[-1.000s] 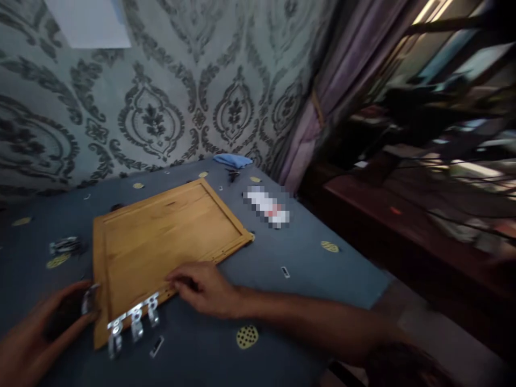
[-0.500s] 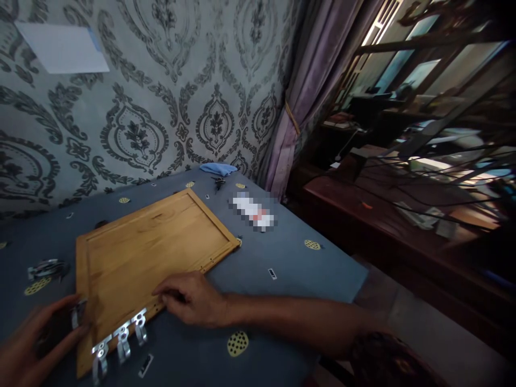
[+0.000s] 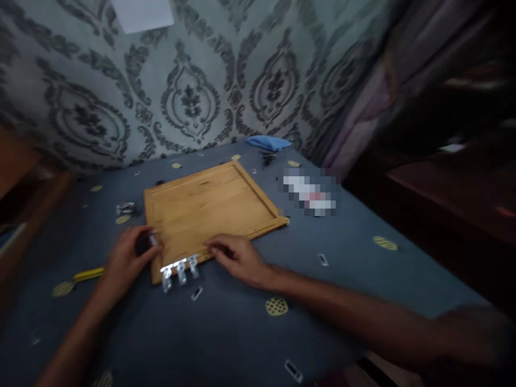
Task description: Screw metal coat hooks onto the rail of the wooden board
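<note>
A square wooden panel (image 3: 209, 207) with a raised frame lies flat on a blue-grey cloth (image 3: 322, 290). Three shiny metal hooks (image 3: 179, 270) stick out along its near edge. My left hand (image 3: 127, 258) rests at the panel's near left corner, fingers curled around a small metal piece (image 3: 153, 239). My right hand (image 3: 237, 259) lies on the near edge just right of the hooks, fingers bent and pressed against the wood.
A yellow-handled tool (image 3: 86, 274) lies left of my left hand. A metal part (image 3: 126, 208) sits by the panel's left side. A blue cloth (image 3: 268, 142) and a dark small object (image 3: 266, 158) lie near the patterned wall. Small labels dot the cloth.
The camera has swung left and pulled back, so the panel sits nearer the centre. My left hand has closed in on the panel's corner. My right hand stays on the near edge.
</note>
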Available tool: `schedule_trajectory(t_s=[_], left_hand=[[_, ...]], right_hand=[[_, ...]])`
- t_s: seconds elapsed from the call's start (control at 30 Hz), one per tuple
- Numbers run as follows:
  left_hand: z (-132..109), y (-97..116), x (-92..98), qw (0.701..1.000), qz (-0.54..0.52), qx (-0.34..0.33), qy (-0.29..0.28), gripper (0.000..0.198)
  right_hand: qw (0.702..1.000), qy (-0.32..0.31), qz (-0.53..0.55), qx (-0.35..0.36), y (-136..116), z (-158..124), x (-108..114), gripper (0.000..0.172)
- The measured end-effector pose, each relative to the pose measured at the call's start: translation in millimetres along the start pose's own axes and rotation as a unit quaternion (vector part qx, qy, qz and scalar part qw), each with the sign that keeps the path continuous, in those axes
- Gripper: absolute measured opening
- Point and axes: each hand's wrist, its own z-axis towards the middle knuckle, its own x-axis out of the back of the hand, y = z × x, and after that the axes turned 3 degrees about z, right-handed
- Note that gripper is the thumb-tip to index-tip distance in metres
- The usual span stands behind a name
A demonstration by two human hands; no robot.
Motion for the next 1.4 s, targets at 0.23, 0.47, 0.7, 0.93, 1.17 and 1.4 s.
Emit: schedule_trajectory(t_s=[0.23, 0.47, 0.7, 0.93, 1.17, 1.4], left_hand=[[-6.0, -2.8, -0.8, 0.999, -0.047, 0.015, -0.001, 0.038], [-5.0, 3.7, 1.4, 0.997, -0.079, 0.012, 0.002, 0.036], [-4.2, 17.4, 4.9, 0.995, -0.094, 0.005, -0.018, 0.038], [-3.7, 42.8, -8.3, 0.983, -0.163, -0.02, -0.076, 0.046], [-7.6, 79.9, -15.4, 0.986, -0.138, -0.057, -0.074, 0.049], [-23.9, 94.5, -17.8, 0.986, -0.125, -0.092, -0.064, 0.048]], right_hand=[[0.999, -0.002, 0.01, 0.042, -6.3, 2.9, 0.7, 0.021], [0.998, -0.012, -0.012, 0.057, -9.1, 7.1, -3.2, 0.021], [0.999, -0.002, 0.002, 0.051, -8.2, 13.2, -10.4, 0.022], [0.999, 0.02, 0.011, 0.04, -12.4, 11.4, -15.3, 0.018], [0.99, 0.019, 0.136, -0.03, -19.3, 8.1, -5.0, 0.026], [0.98, 0.04, 0.187, -0.06, -26.4, -1.6, 0.2, 0.023]])
